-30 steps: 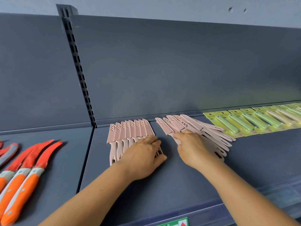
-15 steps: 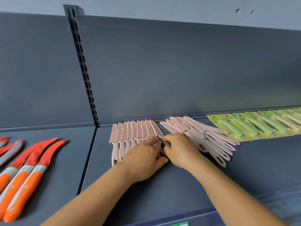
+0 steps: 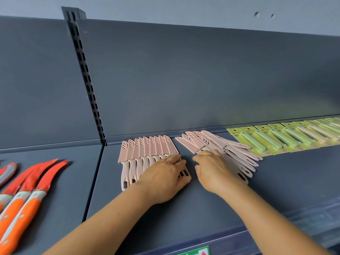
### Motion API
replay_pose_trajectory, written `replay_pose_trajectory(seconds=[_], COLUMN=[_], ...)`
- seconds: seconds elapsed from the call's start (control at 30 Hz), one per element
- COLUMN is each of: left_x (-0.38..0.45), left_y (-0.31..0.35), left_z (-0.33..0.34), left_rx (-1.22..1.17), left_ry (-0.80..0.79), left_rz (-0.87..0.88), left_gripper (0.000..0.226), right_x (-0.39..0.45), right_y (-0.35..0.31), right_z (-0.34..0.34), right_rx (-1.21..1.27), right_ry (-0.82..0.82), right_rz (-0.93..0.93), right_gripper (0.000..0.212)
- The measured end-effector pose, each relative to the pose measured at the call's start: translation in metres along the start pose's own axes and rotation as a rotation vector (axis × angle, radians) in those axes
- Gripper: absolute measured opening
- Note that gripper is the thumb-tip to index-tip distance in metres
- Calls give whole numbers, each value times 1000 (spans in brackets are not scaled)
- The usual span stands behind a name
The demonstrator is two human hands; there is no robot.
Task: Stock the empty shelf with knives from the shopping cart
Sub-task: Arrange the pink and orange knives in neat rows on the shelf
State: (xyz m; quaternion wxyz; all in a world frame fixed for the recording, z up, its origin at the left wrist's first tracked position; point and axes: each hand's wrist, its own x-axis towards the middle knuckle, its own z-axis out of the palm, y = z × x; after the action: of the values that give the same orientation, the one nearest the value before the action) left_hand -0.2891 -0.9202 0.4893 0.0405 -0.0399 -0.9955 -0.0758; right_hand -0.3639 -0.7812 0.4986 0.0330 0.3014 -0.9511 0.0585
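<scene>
My left hand (image 3: pixel 163 179) lies flat on the neat pink knives (image 3: pixel 147 150). My right hand (image 3: pixel 214 171) rests on the loose pile (image 3: pixel 220 146); its grip is hidden.

On my screen I see a tall dark grey back panel (image 3: pixel 202 80) at the far side. Another grey panel (image 3: pixel 36 80) stands to its left. Between the two runs a thin dark post (image 3: pixel 86 80) with rows of little slots in it. The post leans in my view. Above the panels is a pale blue-grey wall (image 3: pixel 165 8). It has two small dark marks (image 3: pixel 256 14) far to the right. Near me, at the bottom, a green sticker (image 3: pixel 195 252) with a red bit peeks in.
</scene>
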Motion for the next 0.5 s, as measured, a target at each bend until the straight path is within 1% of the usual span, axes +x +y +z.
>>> replay_pose_trajectory(seconds=[0.1, 0.2, 0.3, 0.37, 0.5], left_x=[-1, -1, -2, -2, -1], left_y=[0, 0, -1, -1, -2], left_z=[0, 0, 2, 2, 3], left_rx=[-1, -6, -10, -9, -8], left_ry=[6, 13, 22, 18, 20], left_rz=[-6, -7, -12, -16, -14], left_gripper=[59, 59, 58, 57, 57], right_x=[2, 2, 3, 3, 2], right_y=[2, 2, -1, 0, 0], right_z=[3, 6, 6, 5, 2], right_rx=[0, -11, -6, -28, -57], right_ry=[37, -10, -5, 8, -36], right_rz=[20, 2, -19, 1, 7], right_gripper=[35, 34, 34, 35, 33])
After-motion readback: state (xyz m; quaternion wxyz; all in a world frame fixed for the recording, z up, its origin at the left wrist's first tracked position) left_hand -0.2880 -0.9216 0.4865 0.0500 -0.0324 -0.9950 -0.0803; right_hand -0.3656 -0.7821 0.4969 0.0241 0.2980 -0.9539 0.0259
